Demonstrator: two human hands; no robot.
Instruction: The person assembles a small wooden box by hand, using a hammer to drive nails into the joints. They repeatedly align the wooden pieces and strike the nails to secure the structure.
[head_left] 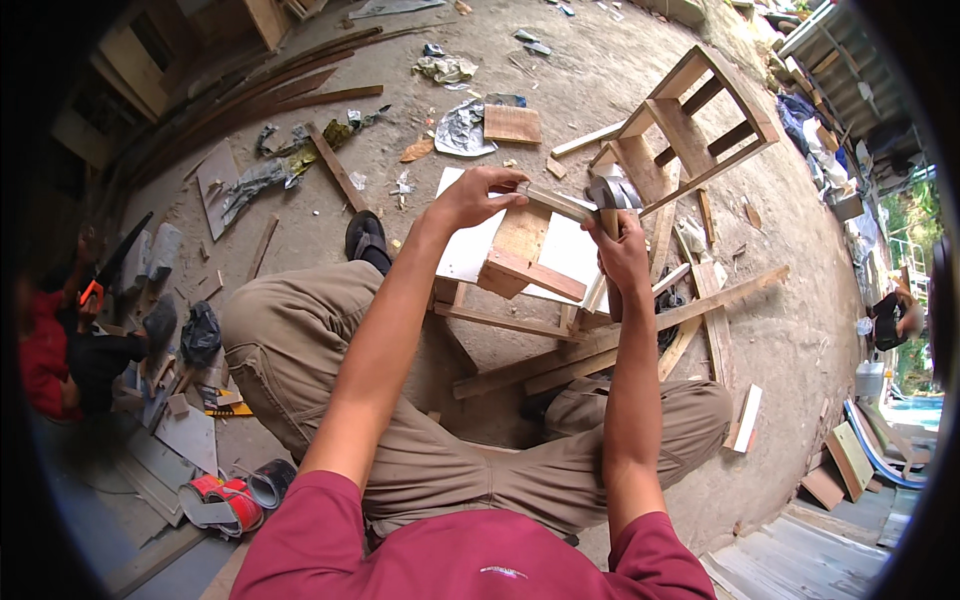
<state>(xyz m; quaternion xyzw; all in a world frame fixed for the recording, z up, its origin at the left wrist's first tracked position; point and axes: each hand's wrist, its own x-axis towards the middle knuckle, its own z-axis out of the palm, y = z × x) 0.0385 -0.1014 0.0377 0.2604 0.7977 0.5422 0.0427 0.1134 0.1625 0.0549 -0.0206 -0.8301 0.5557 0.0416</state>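
Note:
My right hand (pixel 622 248) is wrapped round the handle of a hammer (pixel 613 192); its grey metal head is up, beside the right end of a narrow wooden strip (pixel 562 204). At the strip's left end, my left hand (pixel 485 197) is closed in a pinch; what is between the fingertips is too small to make out. The strip lies across the far end of a small wooden piece made of joined boards (pixel 522 240). Beneath that is a white board (pixel 462 250) on a low wooden frame (pixel 510 321), in front of my crossed legs.
A wooden chair-like frame (pixel 690 135) lies tilted at the far right. Long planks (pixel 620 350) cross near my right knee. Scrap wood, a small board (pixel 512 124) and crumpled foil (pixel 464 128) litter the ground. Red cans (pixel 235 505) stand at left; another person (pixel 60 345) is beyond.

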